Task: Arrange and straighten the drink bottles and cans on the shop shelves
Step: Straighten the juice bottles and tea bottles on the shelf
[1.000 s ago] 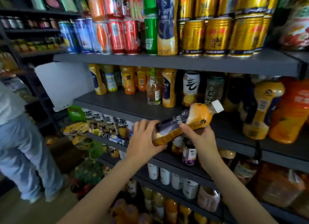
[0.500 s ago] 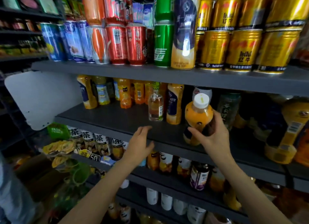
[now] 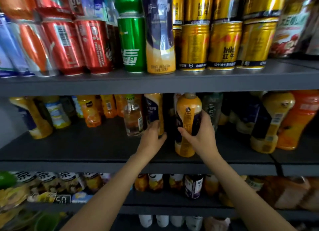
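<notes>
At frame centre, on the middle shelf (image 3: 86, 148), the right hand (image 3: 201, 135) is gripping an orange-and-navy bottle (image 3: 188, 113) standing upright, cap hidden under the shelf above. Just left, the left hand (image 3: 152, 138) is wrapping around a second matching bottle (image 3: 153, 110), also upright. Bare shelf is lying open toward the lower left, up to the front edge.

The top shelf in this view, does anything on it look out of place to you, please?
Yes: one tall yellow and navy bottle stands on the top shelf among cans, between the green can and the gold cans. Bottles of that look sit on the shelf below.
</notes>
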